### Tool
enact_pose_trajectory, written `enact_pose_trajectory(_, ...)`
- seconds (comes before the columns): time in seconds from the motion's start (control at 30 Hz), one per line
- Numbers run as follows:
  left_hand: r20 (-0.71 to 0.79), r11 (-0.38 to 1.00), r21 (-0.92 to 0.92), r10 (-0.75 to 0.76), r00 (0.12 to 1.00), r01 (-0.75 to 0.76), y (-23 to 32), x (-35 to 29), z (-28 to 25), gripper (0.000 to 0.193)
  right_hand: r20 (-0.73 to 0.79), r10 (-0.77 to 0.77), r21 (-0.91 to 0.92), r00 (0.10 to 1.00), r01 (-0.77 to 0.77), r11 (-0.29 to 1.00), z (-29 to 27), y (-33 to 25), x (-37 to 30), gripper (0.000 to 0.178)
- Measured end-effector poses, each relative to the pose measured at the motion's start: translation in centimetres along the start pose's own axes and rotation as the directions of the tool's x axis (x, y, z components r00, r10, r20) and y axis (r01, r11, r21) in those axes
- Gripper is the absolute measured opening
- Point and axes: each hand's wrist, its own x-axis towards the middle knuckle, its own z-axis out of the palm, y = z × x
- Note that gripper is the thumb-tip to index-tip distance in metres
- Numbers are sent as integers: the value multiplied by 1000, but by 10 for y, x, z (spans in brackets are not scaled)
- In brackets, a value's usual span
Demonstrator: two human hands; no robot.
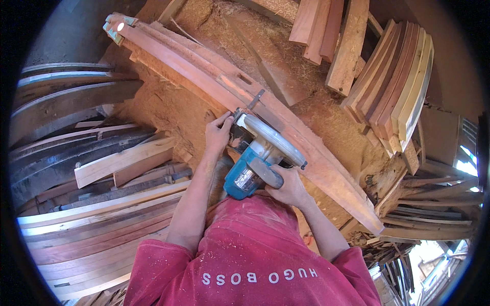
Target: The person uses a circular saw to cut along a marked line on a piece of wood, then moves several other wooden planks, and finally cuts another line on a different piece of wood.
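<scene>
A circular saw [242, 174] with a blue motor housing and a grey blade guard rests on a long reddish wooden beam [306, 145] in front of me. My right hand [290, 186] is wrapped round the saw's dark rear handle. My left hand [218, 133] has its fingers closed at the front edge of the saw's base, beside the beam; part of its grip is hidden. A thin metal guide bar [256, 99] sticks out from the saw's front across the beam. A rectangular slot [245, 78] is cut into the beam beyond it. The blade is hidden.
Stacked planks [102, 232] lie on the left, below dark curved boards [76, 97]. More boards [395, 81] lean at the far right. Sawdust [153, 104] covers the ground around the beam. The beam runs from far left to near right, where scrap wood [434, 224] is piled.
</scene>
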Motion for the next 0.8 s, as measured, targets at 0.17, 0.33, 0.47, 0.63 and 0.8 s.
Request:
enact_pose_trajectory(0.17,-51,994,-90,57,997,-61,-18,9,-2,38,2,-18,1,1000,18,1000,2,-3,4,34)
enact_pose_trajectory(0.33,-41,997,-47,63,997,-65,-19,14,-3,38,-22,-14,6,1000,14,1000,5,-3,6,35)
enact_pose_trajectory(0.47,-32,998,-39,53,998,-54,-20,16,-6,38,-18,3,-2,1000,-3,1000,7,-4,7,37)
enact_pose_trajectory(0.63,-44,997,-34,73,996,-74,-20,19,-10,38,-26,-5,8,1000,6,1000,10,-5,10,36)
enact_pose_trajectory(0.8,-6,999,11,49,999,-49,-4,19,-16,38,-30,-10,8,999,10,1000,9,-10,16,35)
